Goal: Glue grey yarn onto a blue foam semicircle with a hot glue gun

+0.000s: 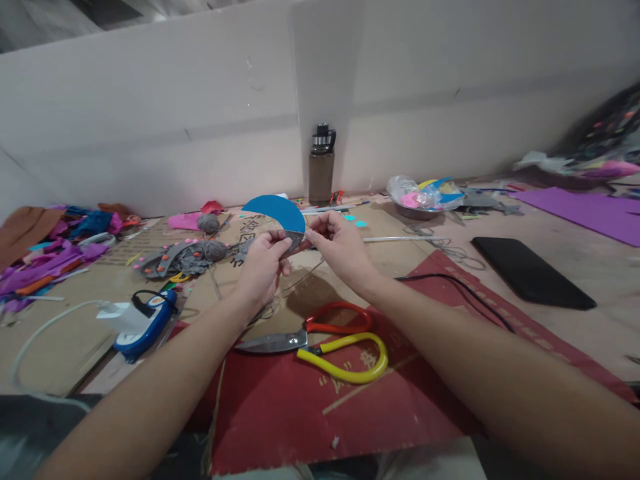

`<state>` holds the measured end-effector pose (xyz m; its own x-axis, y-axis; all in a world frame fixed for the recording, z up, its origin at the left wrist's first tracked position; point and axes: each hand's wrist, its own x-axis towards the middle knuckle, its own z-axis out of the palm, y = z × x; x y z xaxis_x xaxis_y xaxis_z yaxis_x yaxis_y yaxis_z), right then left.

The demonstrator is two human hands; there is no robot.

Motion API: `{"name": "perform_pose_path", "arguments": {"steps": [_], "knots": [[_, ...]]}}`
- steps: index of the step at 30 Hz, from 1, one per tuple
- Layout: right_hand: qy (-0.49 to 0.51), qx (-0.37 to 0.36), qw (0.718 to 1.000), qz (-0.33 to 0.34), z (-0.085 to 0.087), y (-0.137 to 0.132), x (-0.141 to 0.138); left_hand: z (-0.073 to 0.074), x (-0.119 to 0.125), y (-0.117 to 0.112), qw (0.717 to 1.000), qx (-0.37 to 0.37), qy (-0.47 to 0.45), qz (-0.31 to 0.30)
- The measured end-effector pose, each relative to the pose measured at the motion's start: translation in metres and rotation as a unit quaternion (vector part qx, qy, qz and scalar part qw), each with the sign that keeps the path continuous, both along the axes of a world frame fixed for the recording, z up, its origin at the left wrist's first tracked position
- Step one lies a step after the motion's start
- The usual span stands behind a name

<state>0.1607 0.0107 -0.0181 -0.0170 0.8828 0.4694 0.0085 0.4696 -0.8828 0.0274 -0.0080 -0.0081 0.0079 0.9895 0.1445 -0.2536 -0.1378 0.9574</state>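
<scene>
My left hand [264, 263] is closed on a blue crescent-shaped piece [280, 211], thumb on top, holding it up above the table. A small grey patch [295, 237] lies against the crescent's lower end, under the left thumb. Close beside it, my right hand [343, 248] pinches with thumb and forefinger at the crescent's edge; what is between those fingertips is too small to make out. A thin grey strand [311, 272] runs down below the hands. Scissors [344, 377] with one red and one yellow handle lie beneath, on red cardboard [280, 413].
A blue power strip [145, 327] with a white plug sits left. Grey yarn [215, 251] and coloured scraps [90, 227] lie behind it. A bottle [321, 175] stands by the wall. Rightward are a metal bowl [423, 212], a black phone-like slab [530, 273] and purple sheet [585, 210].
</scene>
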Motion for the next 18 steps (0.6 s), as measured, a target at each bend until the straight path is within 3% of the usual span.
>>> {"name": "perform_pose_path", "arguments": {"steps": [7, 13, 18], "knots": [[-0.015, -0.027, 0.999, 0.009, -0.002, 0.005, 0.001, 0.000, -0.003, 0.001, 1.000, 0.003, 0.000, -0.008], [-0.027, -0.065, 0.997, 0.006, -0.005, 0.010, 0.003, 0.000, -0.012, 0.006, 0.996, -0.012, 0.090, -0.019], [-0.071, -0.066, 0.995, -0.006, -0.005, 0.009, 0.004, 0.003, -0.013, 0.006, 0.994, -0.017, 0.110, -0.004]]}}
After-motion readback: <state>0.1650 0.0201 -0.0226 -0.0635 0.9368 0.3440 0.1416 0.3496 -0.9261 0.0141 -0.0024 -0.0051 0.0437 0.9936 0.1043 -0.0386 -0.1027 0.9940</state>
